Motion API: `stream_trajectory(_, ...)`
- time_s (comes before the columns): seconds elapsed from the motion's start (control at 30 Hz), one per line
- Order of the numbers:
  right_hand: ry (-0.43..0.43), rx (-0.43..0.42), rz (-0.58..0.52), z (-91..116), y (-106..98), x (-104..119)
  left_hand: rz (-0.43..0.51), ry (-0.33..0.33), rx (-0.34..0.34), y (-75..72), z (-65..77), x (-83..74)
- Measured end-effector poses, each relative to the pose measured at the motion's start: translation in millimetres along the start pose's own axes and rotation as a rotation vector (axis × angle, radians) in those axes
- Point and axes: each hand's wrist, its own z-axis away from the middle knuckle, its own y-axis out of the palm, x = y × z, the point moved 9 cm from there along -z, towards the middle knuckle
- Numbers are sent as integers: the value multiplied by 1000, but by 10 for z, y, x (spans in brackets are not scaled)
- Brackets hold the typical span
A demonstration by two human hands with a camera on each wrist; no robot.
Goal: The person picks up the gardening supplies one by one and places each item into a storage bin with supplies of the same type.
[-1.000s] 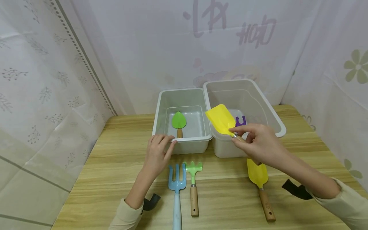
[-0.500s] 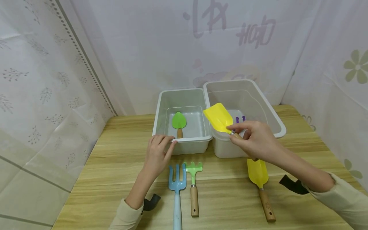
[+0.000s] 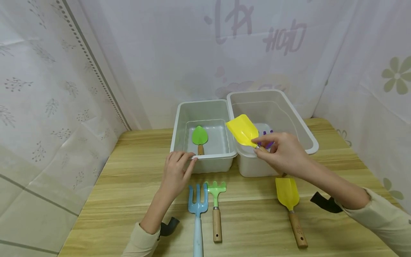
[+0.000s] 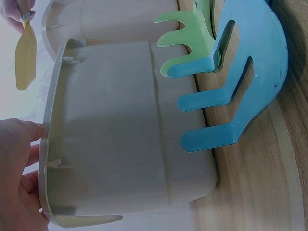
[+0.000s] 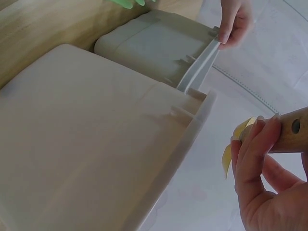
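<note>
Right hand [image 3: 287, 154] – thumb and fingertips pinching the wooden-handled yellow metal shovel [image 3: 243, 130] near its neck, blade raised and tilted, up by the front left corner of the larger whitish plastic bin [image 3: 257, 167]. Purple fork [image 3: 270, 144] inside that bin, partly hidden. Left hand [image 3: 176, 170] grips the front rim of the smaller grey plastic bin [image 3: 218, 155] just beside it; green leaf-shaped trowel [image 3: 200, 135] lies inside. On the wood-grain table [image 3: 128, 178]: light-blue metal fork [image 3: 198, 207], green rake with wooden handle [image 3: 216, 197] alongside – second yellow shovel [image 3: 287, 194] farther right.
</note>
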Motion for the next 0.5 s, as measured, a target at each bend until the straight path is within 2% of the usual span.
stream_trajectory(0.5, -3, 27, 0, -126, -14, 6, 4, -15, 13, 5, -7, 8)
